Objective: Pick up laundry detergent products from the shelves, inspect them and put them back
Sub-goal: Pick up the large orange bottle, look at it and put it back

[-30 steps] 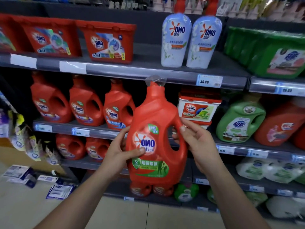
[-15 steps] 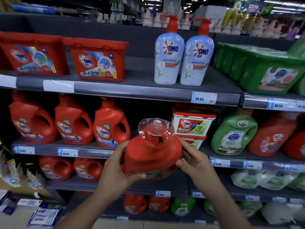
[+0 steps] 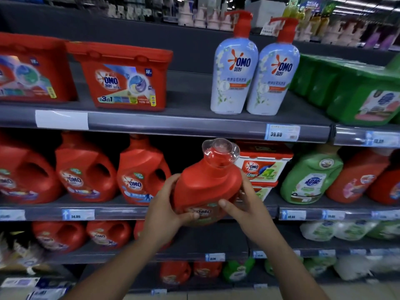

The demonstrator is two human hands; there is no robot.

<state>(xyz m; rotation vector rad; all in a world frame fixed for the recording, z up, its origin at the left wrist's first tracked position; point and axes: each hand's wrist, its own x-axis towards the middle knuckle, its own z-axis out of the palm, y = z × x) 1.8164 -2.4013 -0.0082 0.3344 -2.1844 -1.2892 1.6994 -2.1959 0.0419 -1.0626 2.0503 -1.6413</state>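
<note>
I hold a red OMO detergent jug (image 3: 206, 185) in front of the middle shelf, tilted so its clear cap points toward me. My left hand (image 3: 165, 208) grips its left side, thumb across the label. My right hand (image 3: 245, 204) grips the right side near the handle, thumb on the front. Several matching red OMO jugs (image 3: 140, 169) stand on the middle shelf (image 3: 121, 211) to the left.
The top shelf (image 3: 173, 123) carries red OMO pod boxes (image 3: 125, 76), two pale blue pump bottles (image 3: 233, 74) and green boxes (image 3: 357, 92). A white-and-red box (image 3: 264, 165) and a green jug (image 3: 309, 174) stand right of my hands. Lower shelves hold more jugs.
The jug went from upright with its label facing me to tipped with its cap toward me, and it now sits higher against the middle shelf. My view has moved closer to the shelves.
</note>
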